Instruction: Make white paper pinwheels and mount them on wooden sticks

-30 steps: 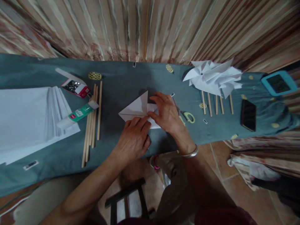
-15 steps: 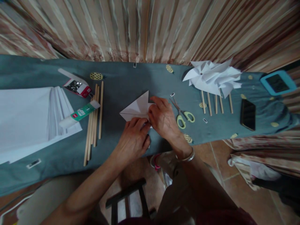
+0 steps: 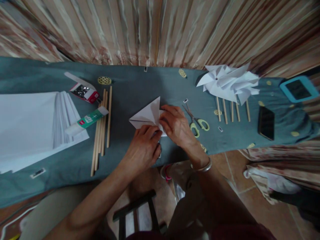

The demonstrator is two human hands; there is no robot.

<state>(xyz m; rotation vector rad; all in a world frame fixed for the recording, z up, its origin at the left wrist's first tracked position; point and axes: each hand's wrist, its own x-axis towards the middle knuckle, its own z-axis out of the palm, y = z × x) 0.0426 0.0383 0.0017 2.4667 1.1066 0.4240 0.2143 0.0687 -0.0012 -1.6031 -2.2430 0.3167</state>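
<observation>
A white sheet of paper, cut and partly folded, lies on the cloth in front of me, its pointed flaps spread to the left. My left hand has its fingers closed on the paper's lower edge near the middle. From the right, my right hand bends its fingers over the paper's right part and covers some of it. Scissors with light green handles lie just right of my right hand, tips pointing away. The fingertips hide the paper's centre.
Several wooden sticks lie to the left, by a green and white glue tube, an open red box of pins and a paper stack. Rightward are paper pinwheels on sticks, a phone and a blue-framed device.
My right hand's fingers have eased slightly away from the left fingertips, and more of the paper's middle shows. The whole view has shifted a little. My left hand stays on the paper.
</observation>
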